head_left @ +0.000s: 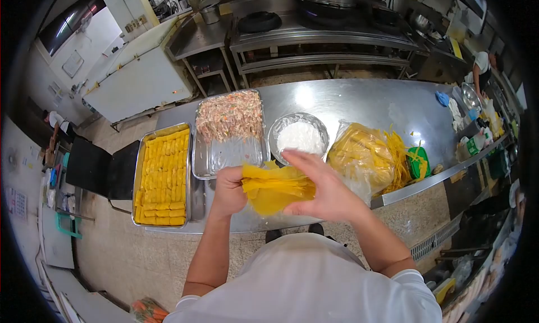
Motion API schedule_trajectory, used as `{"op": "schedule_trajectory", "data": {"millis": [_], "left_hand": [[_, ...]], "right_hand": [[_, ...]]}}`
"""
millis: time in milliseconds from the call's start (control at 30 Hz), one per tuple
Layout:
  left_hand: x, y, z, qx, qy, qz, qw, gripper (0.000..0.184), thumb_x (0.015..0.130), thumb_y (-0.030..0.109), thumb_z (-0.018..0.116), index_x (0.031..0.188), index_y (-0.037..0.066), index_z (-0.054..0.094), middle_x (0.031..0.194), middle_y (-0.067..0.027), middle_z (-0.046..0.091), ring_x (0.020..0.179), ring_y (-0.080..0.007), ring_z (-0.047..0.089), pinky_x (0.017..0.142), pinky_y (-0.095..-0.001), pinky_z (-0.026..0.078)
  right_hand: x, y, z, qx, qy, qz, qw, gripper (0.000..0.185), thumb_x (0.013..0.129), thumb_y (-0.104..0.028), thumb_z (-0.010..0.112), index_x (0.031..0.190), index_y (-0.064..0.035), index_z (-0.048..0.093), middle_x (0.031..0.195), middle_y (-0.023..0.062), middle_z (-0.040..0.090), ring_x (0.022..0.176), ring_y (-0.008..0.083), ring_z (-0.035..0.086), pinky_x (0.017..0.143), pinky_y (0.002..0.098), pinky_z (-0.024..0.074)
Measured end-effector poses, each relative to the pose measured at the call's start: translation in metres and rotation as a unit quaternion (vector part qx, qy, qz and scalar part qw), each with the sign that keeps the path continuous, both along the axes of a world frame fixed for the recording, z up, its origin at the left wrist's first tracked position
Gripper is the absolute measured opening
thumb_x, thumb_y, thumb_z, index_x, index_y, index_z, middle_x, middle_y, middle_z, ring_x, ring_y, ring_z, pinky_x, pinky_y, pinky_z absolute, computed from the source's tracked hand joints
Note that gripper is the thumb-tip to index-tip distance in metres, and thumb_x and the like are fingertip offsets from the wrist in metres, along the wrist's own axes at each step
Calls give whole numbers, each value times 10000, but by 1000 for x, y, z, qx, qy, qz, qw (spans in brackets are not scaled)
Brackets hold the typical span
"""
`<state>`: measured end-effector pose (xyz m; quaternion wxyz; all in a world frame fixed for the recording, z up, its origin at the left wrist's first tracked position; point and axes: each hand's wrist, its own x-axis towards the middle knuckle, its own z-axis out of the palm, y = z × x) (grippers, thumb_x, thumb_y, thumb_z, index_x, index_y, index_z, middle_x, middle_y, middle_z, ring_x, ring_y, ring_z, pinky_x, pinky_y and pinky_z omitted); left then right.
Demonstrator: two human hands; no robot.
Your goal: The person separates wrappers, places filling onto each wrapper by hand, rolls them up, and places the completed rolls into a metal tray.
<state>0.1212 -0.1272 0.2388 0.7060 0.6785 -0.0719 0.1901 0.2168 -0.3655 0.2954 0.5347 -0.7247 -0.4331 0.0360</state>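
Observation:
A stack of thin yellow wrapper sheets is held up between my two hands, above the table's near edge. My left hand grips its left edge. Around the right side curves my right hand, thumb below and fingers above, closed about the sheets. Just beyond is a metal bowl of white powder or paste. To the left, a metal tray holds raw minced filling at its far end. Further left, yellow rolls lie in rows in another tray.
Right of the bowl sit a plastic bag of yellow sheets, loose yellow strips and a green container. A black chair stands left of the steel table. Other people are at the far right and far left.

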Motion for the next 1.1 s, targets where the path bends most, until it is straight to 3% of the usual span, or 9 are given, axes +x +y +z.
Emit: {"op": "schedule_trajectory", "data": {"millis": [67, 167, 400, 567, 667, 767, 867, 967, 1100], "left_hand": [[2, -1, -5, 0, 18, -7, 1000, 142, 949, -46, 762, 1087, -42, 799, 1017, -59, 806, 919, -126, 733, 824, -292, 595], [10, 2, -21, -14, 98, -13, 995, 144, 974, -25, 751, 1114, -40, 781, 1046, -54, 802, 947, -123, 729, 838, -298, 596], [51, -43, -60, -181, 246, -91, 948, 245, 1018, 25, 709, 1260, -12, 711, 1198, -79, 764, 1069, -185, 731, 949, -341, 591], [97, -117, -84, -273, 281, -228, 891, 281, 1044, 29, 668, 1323, -1, 683, 1273, -94, 747, 1128, -212, 725, 985, -372, 590], [113, -156, -81, -324, 293, -238, 867, 290, 1050, 55, 685, 1330, -18, 694, 1198, -88, 771, 1028, -188, 749, 914, -356, 610], [139, -159, -149, -198, 367, -159, 895, 282, 1029, 75, 713, 1295, -16, 722, 1120, -84, 794, 945, -163, 744, 841, -340, 596], [143, -138, -213, 121, 379, -74, 915, 257, 995, 103, 746, 1221, -18, 751, 1019, -88, 808, 857, -139, 721, 769, -336, 565], [138, -130, -251, 91, 345, -28, 934, 231, 972, 122, 761, 1154, -20, 763, 944, -98, 802, 823, -129, 694, 752, -343, 544], [149, -130, -250, 111, 314, -7, 943, 335, 938, 147, 804, 1227, -7, 732, 1003, -141, 803, 870, -220, 741, 782, -384, 564]], "right_hand": [[13, -6, -17, -110, 65, 87, 988, 410, 811, -137, 893, 1184, -9, 782, 1254, 155, 722, 1166, 291, 664, 1013, 400, 530], [23, -16, -59, -203, 117, 131, 963, 386, 847, -156, 887, 1184, -10, 770, 1162, 134, 736, 1083, 237, 677, 937, 375, 538], [22, -92, -99, -105, 416, -17, 903, 226, 943, -138, 804, 1110, 10, 766, 929, 16, 759, 818, 118, 676, 735, 298, 534], [32, -191, -101, 21, 492, -140, 859, 213, 965, -86, 770, 1145, 26, 755, 987, 18, 775, 838, 115, 677, 772, 294, 543], [38, -244, -108, 29, 408, -183, 894, 176, 982, -62, 740, 1133, 28, 753, 1026, 38, 786, 871, 118, 687, 812, 299, 549], [38, -255, -93, 59, 369, -296, 879, 158, 992, -49, 721, 1129, 24, 751, 1048, 59, 790, 895, 123, 693, 839, 304, 551], [42, -257, -108, 84, 341, -345, 870, 143, 994, -59, 720, 1105, 26, 748, 1001, 51, 778, 883, 132, 704, 834, 302, 559], [40, -232, -120, 50, 330, -342, 878, 136, 990, -60, 726, 1095, 20, 755, 981, 41, 774, 875, 126, 703, 826, 291, 560], [28, -173, -156, -55, 304, -261, 914, 153, 986, -80, 734, 1107, 6, 770, 986, 42, 777, 888, 144, 706, 816, 301, 567]]}}
